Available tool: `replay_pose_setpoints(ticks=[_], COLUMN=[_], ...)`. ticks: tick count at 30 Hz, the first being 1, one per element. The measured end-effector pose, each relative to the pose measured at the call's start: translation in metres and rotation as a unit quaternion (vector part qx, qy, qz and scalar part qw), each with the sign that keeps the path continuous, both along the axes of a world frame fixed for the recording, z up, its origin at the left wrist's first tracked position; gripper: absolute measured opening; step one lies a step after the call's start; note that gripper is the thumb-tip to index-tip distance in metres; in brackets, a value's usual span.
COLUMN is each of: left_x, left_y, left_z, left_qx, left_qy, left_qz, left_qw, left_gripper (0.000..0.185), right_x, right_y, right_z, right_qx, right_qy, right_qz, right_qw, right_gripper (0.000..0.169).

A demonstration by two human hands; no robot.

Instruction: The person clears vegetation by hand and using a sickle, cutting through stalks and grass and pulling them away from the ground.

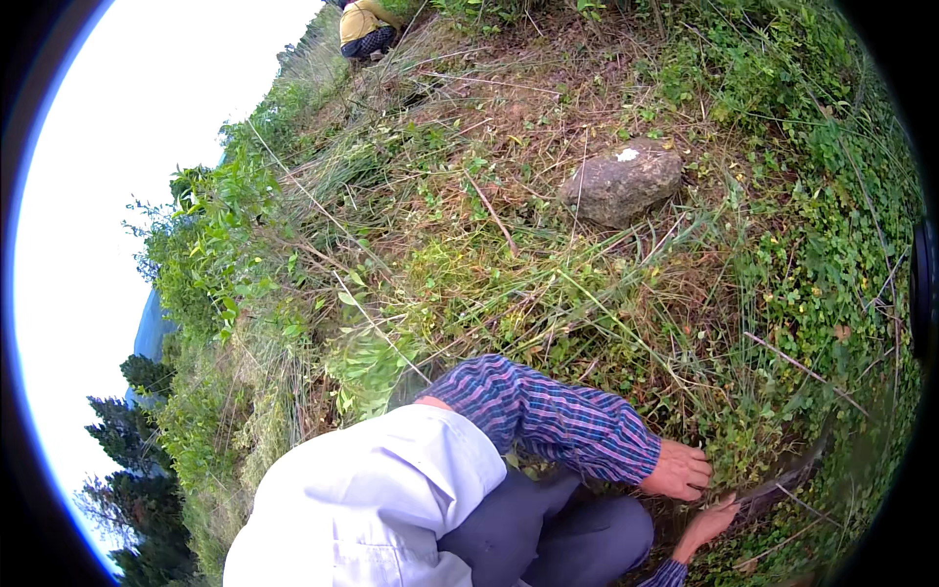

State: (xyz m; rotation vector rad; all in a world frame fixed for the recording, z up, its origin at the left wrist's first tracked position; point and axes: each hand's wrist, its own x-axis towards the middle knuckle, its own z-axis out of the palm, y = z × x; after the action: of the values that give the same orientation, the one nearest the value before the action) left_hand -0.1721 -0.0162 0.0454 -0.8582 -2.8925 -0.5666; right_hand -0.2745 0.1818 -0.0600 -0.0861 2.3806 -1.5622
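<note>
My left hand (678, 469), in a striped plaid sleeve, reaches down among low green weeds (741, 455), its fingers curled on the stems. Just below it, my right hand (708, 522) is closed at the near end of a dark, curved, motion-blurred blade (781, 484) that looks like a sickle. Its handle is hidden in my grip. The blade runs to the right, low among the plants. My grey-trousered knees (594, 536) are bent close behind both hands.
A large rock (623, 180) with a white patch lies on the slope above my hands. Cut grass and dry stalks (499, 213) cover the ground. Leafy shrubs (227, 227) line the left edge. Another person (363, 29) in a yellow top crouches farther off.
</note>
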Motion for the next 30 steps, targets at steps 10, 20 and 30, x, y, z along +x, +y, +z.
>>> replay_pose_setpoints(ticks=[10,20,30], left_x=[-0.163,-0.201,-0.201], left_y=[-0.021,-0.029,-0.037], left_z=[-0.009,-0.026,0.040], left_qx=[-0.247,-0.119,-0.266], left_qy=[0.181,-0.150,-0.266], left_qz=[0.154,0.414,0.122], left_qw=[0.939,0.890,0.918], left_gripper=[0.051,0.028,0.021], right_x=[0.036,0.103,-0.043], right_y=[0.049,0.045,-0.022], right_z=[0.002,0.063,0.050], right_qx=[0.281,0.204,0.285], right_qy=[0.090,-0.022,0.077], right_qz=[0.066,-0.002,0.114], right_qw=[0.953,0.979,0.949], right_gripper=[0.046,0.038,0.036])
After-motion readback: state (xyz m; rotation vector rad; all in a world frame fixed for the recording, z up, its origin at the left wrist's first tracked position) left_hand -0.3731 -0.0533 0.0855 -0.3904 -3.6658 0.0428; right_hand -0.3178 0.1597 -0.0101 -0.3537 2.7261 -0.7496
